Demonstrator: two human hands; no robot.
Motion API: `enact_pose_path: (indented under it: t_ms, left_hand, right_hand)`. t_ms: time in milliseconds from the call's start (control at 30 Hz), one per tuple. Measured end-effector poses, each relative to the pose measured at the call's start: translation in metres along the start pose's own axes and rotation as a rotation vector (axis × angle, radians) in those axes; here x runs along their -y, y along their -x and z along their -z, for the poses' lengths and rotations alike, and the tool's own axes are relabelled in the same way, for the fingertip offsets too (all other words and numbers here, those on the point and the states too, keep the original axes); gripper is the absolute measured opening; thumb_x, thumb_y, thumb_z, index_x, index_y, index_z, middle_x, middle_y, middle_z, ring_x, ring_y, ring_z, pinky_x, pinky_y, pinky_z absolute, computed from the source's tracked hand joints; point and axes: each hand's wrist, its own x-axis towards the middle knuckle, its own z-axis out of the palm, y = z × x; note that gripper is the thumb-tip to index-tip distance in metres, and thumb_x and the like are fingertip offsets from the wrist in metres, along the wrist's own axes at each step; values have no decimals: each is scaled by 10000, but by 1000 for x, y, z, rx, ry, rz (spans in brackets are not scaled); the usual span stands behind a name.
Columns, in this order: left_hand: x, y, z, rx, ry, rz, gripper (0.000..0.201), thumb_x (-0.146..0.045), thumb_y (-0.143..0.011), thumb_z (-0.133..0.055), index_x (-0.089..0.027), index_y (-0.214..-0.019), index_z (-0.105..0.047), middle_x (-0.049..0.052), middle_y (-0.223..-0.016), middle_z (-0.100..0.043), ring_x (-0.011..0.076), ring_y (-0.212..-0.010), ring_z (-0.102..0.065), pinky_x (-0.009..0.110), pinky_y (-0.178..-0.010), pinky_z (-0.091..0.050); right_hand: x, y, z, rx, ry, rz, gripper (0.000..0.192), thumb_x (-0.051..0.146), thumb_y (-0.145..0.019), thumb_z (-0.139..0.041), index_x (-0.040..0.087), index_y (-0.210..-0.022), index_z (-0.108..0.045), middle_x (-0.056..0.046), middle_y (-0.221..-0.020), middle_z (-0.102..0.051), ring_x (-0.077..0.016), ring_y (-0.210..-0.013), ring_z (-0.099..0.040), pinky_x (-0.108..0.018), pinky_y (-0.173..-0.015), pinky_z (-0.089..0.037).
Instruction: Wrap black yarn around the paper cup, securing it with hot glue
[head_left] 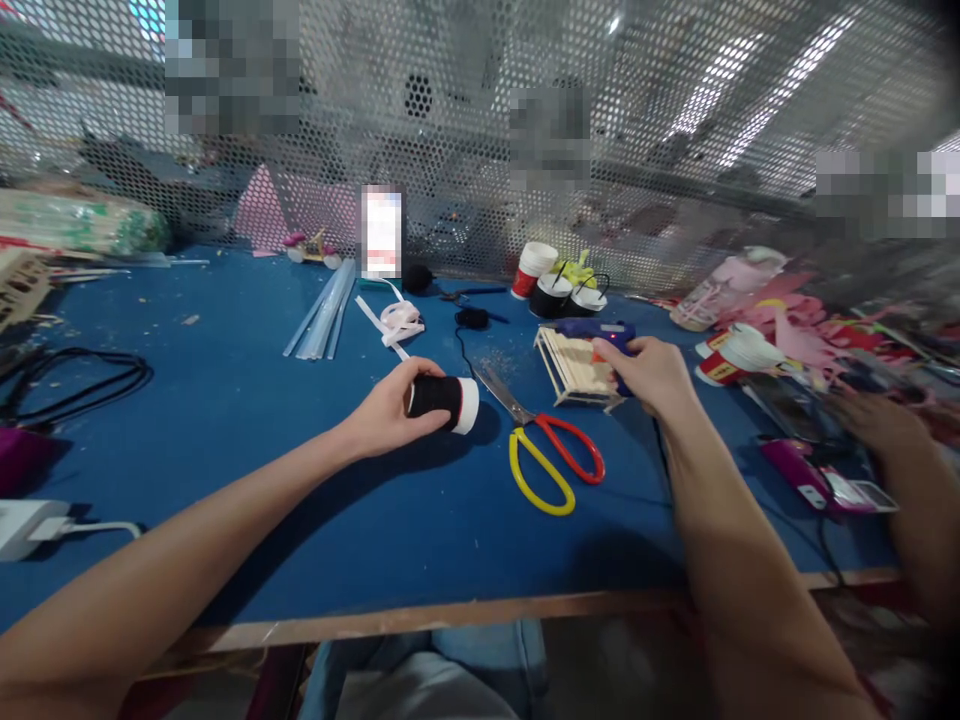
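Observation:
My left hand (388, 412) is wrapped round a small paper cup (438, 402) lying tilted on its side, its wall wound with black yarn and its white end facing right. A black strand runs from it toward a small ball of black yarn (472, 319). In my right hand (654, 372) is a blue glue gun (585, 327), held over a little rack of pale wooden sticks (574, 362). Between my hands lie large scissors (529, 418), blades apart, with one red and one yellow handle.
Glue sticks (322, 315), a white ribbon (401, 320) and a lit phone (382, 232) sit toward the back. Several cups (553, 296) stand by the perforated metal screen (450, 130). At right are another person's hand (874, 415) and a purple device (810, 478).

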Motion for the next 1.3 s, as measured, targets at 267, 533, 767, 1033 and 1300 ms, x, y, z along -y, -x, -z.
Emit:
enact_pose_path:
  t_ms: [267, 533, 767, 1033, 1300]
  left_hand:
    - [-1, 1, -1, -2, -32, -35, 384, -280, -734, -613, -171, -1063, -447, 70, -1036, -551, 190, -887, -550, 315, -759, -456]
    - [-4, 5, -7, 4, -91, -228, 540, -244, -727, -623, -172, -1208, -389, 104, -1152, -500, 232, -1052, -511, 371, -896, -440]
    - [-7, 9, -11, 57, -221, -425, 722, -185, -691, -633, -195, -1321, -280, 128, -1214, -415, 265, -1145, -420, 444, -975, -399]
    - [-2, 9, -14, 139, -353, -458, 770, -191, -720, -609, -184, -1376, -206, 144, -1228, -377, 272, -1140, -413, 433, -962, -418]
    - [-8, 8, -10, 87, -198, -298, 633, -328, -712, -673, -160, -1247, -378, 128, -1159, -493, 249, -1075, -493, 400, -914, -437]
  right_hand:
    - [-8, -2, -25, 8, 256, 52, 538, 563, -773, -448, 109, -955, -672, -204, -961, -647, -329, -888, -603, -389, -684, -429]
    - [57, 60, -13, 185, -317, 712, 328, 424, -857, -465, 166, -843, -667, -91, -939, -665, -197, -897, -592, -332, -818, -449]
    - [97, 90, -33, 426, -432, 794, 239, 353, -851, -499, 185, -911, -658, -77, -949, -651, -219, -980, -557, -381, -886, -409]
    - [98, 97, -32, 466, -555, 623, 56, 225, -776, -568, 178, -764, -594, -46, -855, -597, -181, -867, -554, -353, -814, -422]
    - [90, 96, -26, 342, -700, 542, 101, 270, -838, -507, 181, -793, -519, -35, -803, -612, -147, -759, -563, -306, -711, -432]
